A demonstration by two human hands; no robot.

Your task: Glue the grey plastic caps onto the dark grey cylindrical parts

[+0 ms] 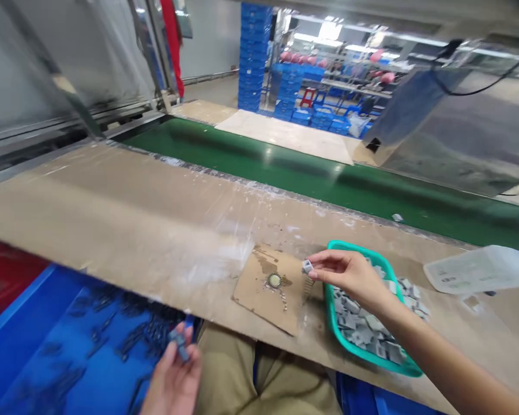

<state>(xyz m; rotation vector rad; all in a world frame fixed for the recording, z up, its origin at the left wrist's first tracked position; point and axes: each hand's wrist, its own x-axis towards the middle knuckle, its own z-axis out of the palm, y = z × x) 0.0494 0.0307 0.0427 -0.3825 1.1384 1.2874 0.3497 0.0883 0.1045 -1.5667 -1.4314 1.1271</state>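
Observation:
My right hand [350,274] pinches a small grey plastic piece [307,266] with a square opening, held above the right edge of a cardboard sheet [251,282]. On that sheet sits a bottle cap [275,280] with a pale filling. Just right of it stands a turquoise basket [333,323] full of similar grey pieces, partly behind my right forearm. Low in front, my left hand [175,369] is closed on a dark blue-grey plastic part [180,346], beside a blue bin [30,311] with many dark parts inside.
A translucent bottle [480,268] lies at the right, near loose grey pieces [413,294]. Beyond the brown work surface [134,207] runs a green conveyor belt [251,150], with one small piece [397,217] on it. Stacked blue crates [254,57] stand farther back.

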